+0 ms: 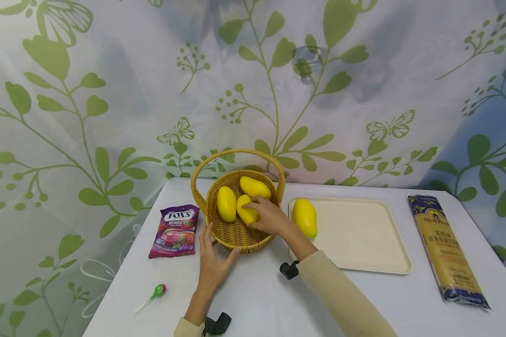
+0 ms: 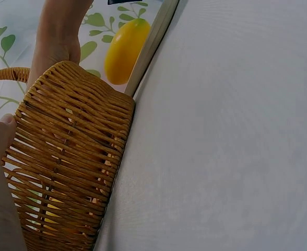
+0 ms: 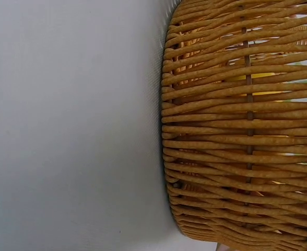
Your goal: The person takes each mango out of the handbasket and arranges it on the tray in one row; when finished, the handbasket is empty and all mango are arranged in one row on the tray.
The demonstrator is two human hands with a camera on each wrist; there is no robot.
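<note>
A wicker basket with a tall arched handle stands at the table's back, holding yellow mangoes. One mango lies at its left and another at the back. My right hand reaches over the rim and grips a third mango inside the basket. My left hand rests against the basket's front left side, thumb spread from the fingers; the left wrist view shows the thumb at the rim. In the right wrist view only the basket's woven wall shows, hiding the grip.
Right of the basket lies a cream tray with one mango on its left end. A pasta packet lies far right. Left of the basket are a purple candy bag and a green-wrapped lollipop. A patterned curtain hangs behind.
</note>
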